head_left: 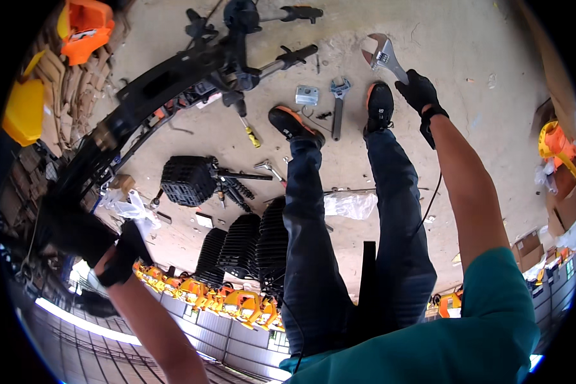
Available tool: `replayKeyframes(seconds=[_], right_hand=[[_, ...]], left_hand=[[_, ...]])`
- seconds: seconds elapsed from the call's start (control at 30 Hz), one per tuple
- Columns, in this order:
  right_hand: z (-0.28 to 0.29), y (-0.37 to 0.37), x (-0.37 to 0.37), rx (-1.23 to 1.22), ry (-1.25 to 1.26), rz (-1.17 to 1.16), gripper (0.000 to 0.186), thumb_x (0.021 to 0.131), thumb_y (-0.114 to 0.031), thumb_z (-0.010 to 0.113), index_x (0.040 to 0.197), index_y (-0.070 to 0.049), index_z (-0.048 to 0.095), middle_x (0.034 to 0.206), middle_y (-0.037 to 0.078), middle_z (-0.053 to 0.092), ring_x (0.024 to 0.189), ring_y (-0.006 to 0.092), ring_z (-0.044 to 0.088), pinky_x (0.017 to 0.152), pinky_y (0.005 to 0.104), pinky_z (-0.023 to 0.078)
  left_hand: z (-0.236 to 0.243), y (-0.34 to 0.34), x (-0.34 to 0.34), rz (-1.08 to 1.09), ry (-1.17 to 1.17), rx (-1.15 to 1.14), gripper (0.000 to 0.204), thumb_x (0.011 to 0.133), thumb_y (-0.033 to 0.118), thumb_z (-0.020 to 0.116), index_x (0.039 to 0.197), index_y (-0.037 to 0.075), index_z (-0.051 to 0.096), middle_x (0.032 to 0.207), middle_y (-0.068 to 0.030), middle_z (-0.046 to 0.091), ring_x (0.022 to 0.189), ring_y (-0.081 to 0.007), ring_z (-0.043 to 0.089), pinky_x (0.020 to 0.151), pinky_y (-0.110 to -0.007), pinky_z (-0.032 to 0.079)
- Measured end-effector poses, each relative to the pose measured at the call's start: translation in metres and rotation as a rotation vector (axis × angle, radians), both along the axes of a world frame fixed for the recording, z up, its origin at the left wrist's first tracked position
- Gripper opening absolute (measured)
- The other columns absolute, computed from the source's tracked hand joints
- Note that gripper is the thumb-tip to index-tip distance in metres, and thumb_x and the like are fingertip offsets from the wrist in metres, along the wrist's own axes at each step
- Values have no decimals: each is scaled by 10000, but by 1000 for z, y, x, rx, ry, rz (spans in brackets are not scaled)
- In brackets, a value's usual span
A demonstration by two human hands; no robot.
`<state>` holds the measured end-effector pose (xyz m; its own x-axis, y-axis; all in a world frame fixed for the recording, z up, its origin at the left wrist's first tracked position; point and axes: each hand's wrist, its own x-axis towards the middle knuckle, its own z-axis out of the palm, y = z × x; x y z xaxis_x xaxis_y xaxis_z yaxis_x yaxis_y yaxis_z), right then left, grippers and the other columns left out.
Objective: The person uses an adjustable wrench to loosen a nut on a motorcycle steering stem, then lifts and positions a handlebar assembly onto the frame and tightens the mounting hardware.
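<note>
My right hand (pixel 418 93), in a black glove, is closed around the handle of a large silver adjustable wrench (pixel 383 56). The wrench's jaw points up and away, above my right shoe. At the left my gloved left hand (pixel 83 233) is beside the near end of a long black metal frame (pixel 153 86). Its fingers are dark and blurred there, so whether they grip the frame cannot be made out. The frame slants up to the far middle, where forked rods stick out to the right. A second adjustable wrench (pixel 338 109) lies on the floor between my shoes.
By that wrench lies a silver metal box (pixel 307 95). A yellow-handled screwdriver (pixel 250 133), a black slatted part (pixel 188 180), a ratchet-like tool (pixel 272 171) and clear plastic (pixel 352 205) are on the floor. Orange and yellow covers (pixel 86 31) sit on cardboard at far left.
</note>
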<state>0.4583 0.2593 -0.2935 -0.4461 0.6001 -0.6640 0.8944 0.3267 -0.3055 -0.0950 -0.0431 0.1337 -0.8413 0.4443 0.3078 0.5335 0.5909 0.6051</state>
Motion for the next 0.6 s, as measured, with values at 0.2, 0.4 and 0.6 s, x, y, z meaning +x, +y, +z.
replayKeyframes(seconds=[0.2, 0.4, 0.6], right_hand=[[-116, 12, 7, -121, -10, -137, 354, 863, -392, 646, 1075, -110, 613, 935, 156, 707, 883, 365, 675, 762, 476, 512], [-130, -80, -7, 356, 115, -10, 355, 862, -352, 652, 1079, -72, 626, 928, 195, 688, 871, 377, 658, 769, 470, 512], [-174, -232, -53, -302, -214, -299, 582, 765, -476, 734, 1139, -53, 595, 1112, 245, 641, 1052, 402, 615, 877, 486, 501]], left_hand=[[2, 63, 53, -38, 918, -1503, 296, 933, 288, 632, 1030, 11, 599, 1020, -115, 653, 919, -253, 643, 786, -377, 527], [20, 27, 32, -144, 685, -1260, 286, 945, 311, 593, 1011, 33, 608, 963, -133, 621, 890, -283, 608, 820, -470, 475], [60, 1, -12, -244, 1641, -2347, 228, 969, 205, 529, 1147, 70, 577, 1053, -122, 597, 967, -205, 573, 841, -368, 467]])
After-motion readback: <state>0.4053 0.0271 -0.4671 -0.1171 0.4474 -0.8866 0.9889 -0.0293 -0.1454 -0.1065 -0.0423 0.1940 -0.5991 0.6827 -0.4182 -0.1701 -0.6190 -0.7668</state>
